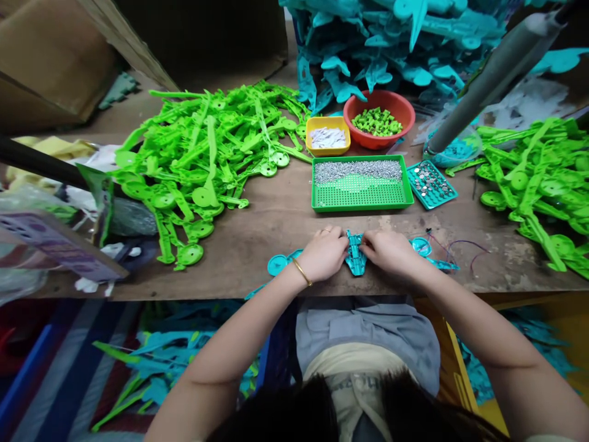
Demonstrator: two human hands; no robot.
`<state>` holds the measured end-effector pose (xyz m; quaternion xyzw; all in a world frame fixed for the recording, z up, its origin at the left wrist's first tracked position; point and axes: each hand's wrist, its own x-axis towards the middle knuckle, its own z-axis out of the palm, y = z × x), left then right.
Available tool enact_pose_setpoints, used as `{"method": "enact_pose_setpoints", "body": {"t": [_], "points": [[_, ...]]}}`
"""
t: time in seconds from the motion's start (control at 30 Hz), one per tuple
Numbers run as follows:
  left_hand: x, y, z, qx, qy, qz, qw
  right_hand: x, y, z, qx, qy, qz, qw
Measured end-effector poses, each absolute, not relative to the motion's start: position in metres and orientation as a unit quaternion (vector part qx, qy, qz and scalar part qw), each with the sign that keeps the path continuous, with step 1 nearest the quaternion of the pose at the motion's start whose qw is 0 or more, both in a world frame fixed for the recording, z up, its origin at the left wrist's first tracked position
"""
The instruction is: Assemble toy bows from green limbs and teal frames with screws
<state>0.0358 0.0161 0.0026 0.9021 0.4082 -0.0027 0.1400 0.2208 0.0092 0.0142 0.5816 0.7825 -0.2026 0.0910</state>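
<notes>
A teal plastic toy part [356, 263] with moulded ribs lies between my two hands near the front edge of the table. My left hand [324, 253] has its fingers closed on the part's left side. From the other side, my right hand [387, 248] pinches it near the top; its fingertips are partly hidden. Just left of my left wrist lies a teal piece with a round end [278, 264]. Beyond my right hand is another teal round-ended piece [421, 247], with thin red and dark wires [453, 244] near it.
A green perforated tray [363, 207] of small metal pieces, probably screws, stands ahead. Around it are a yellow tub [327, 151], a red bowl [384, 141] and a teal tray [442, 197]. Green plastic parts heap up left [207, 147] and right [547, 178]. A grey pole [492, 80] slants at right.
</notes>
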Motion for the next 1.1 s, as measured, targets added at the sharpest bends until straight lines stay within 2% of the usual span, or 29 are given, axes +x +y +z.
{"method": "enact_pose_setpoints", "body": {"t": [0.23, 0.47, 0.63, 0.73, 0.9, 0.97, 1.03, 1.1], "points": [[0.004, -0.007, -0.004, 0.887, 0.449, 0.081, 0.068, 0.242, 0.001, 0.009, 0.494, 0.827, -0.269, -0.014], [-0.006, -0.022, -0.037, 0.857, 0.477, 0.162, 0.111, 0.236, -0.012, 0.011, 0.461, 0.868, -0.164, 0.083], [-0.006, -0.021, -0.034, 0.837, 0.491, 0.203, 0.128, 0.236, -0.019, 0.009, 0.415, 0.904, -0.083, 0.063], [-0.009, -0.019, -0.029, 0.803, 0.505, 0.256, 0.189, 0.254, -0.03, 0.005, 0.507, 0.862, -0.002, -0.023], [-0.012, -0.017, -0.028, 0.726, 0.533, 0.33, 0.283, 0.29, -0.052, -0.01, 0.71, 0.666, 0.14, -0.18], [-0.013, -0.016, -0.031, 0.671, 0.549, 0.377, 0.327, 0.299, -0.057, -0.021, 0.73, 0.64, 0.129, -0.201], [-0.017, -0.014, -0.032, 0.596, 0.561, 0.44, 0.369, 0.304, -0.06, -0.031, 0.723, 0.662, 0.069, -0.186], [-0.028, -0.014, -0.03, 0.533, 0.587, 0.493, 0.358, 0.308, -0.061, -0.039, 0.711, 0.685, 0.021, -0.157]]}}
